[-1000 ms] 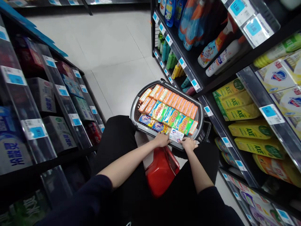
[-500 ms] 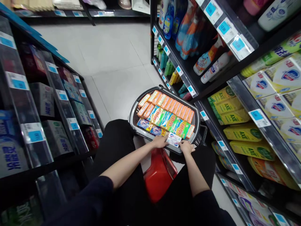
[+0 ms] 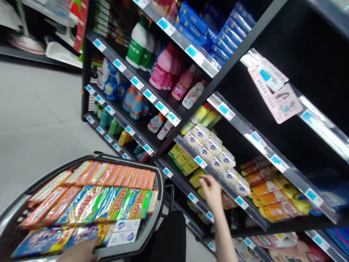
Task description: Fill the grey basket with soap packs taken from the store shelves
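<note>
A dark shopping basket (image 3: 148,236) with a grey rim fills the lower left. Inside it are rows of orange-wrapped bars (image 3: 120,177), colourful plastic-wrapped packs (image 3: 106,203), blue-and-yellow OMO packs (image 3: 43,238) and two small white boxes (image 3: 124,237). My left hand (image 3: 80,251), smeared by motion, is at the basket's near edge by the OMO packs; its grip cannot be made out. Out to the right, my right hand (image 3: 212,189) is raised in front of yellow AXE packs (image 3: 197,178), fingers loosely bent and apart, nothing visible in them. White soap boxes (image 3: 215,145) are stacked just above it.
Black shelving with price-tag rails (image 3: 200,162) runs diagonally along the right. It carries pink bottles (image 3: 163,69), green-and-white bottles (image 3: 137,43), blue boxes (image 3: 193,22) and orange packs (image 3: 275,193). A pink sign (image 3: 275,91) hangs from an upper rail. Pale floor tiles (image 3: 32,109) lie left.
My right hand has left the white boxes in the basket and reached right toward the shelf. My left hand stays by the basket's near side. The view has swung right.
</note>
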Available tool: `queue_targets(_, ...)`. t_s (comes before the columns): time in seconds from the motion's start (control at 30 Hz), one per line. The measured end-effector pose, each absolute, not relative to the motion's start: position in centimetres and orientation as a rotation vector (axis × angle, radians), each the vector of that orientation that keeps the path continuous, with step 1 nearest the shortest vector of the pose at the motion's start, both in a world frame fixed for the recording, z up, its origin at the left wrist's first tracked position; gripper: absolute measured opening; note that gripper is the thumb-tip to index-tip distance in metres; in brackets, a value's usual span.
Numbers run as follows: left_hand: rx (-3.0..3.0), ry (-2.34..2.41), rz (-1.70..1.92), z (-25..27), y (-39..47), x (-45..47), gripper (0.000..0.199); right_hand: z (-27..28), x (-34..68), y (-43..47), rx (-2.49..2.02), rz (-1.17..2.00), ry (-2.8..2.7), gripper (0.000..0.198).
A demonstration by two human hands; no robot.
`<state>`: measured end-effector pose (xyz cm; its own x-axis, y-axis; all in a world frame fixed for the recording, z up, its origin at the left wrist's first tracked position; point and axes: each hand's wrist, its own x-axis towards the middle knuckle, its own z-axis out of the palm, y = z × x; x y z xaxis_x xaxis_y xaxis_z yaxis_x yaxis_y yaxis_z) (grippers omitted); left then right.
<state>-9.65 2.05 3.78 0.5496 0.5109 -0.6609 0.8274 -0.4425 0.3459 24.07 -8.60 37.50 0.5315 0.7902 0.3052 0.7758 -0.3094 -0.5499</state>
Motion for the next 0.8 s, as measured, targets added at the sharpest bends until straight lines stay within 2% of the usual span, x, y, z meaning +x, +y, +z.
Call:
queue_targets(0.13,2.201,1.056,-0.908,5.8,2.3,-10.2,0.082,46.4,31.2,-9.2,-2.279,-0.717,-1.260,0.042)
queue_targets(0.2,2.211,1.058,-0.915,6.6,2.0,-10.1,0.085,47.7,33.4,-8.5,-2.440,-0.845,-1.274,0.050)
queue_targets(0.3,2.209,1.070,-0.903,7.1,1.8,-9.9,0.086,47.3,35.2,-7.2,-2.645,-0.771,-1.268,0.060)
queue_targets(0.43,2.199,1.066,-0.869,7.1,1.9,-10.0,0.083,45.7,36.6,-6.6,-2.708,-0.727,-1.188,0.052)
queue_targets(0.67,2.159,1.087,-0.842,6.3,2.0,-9.8,0.074,46.1,36.8,-9.4,-2.390,-0.777,-1.197,0.034)
queue_targets(0.8,2.160,1.094,-0.795,6.3,1.9,-9.8,0.073,46.6,35.4,-12.8,-2.074,-0.650,-1.161,0.035)
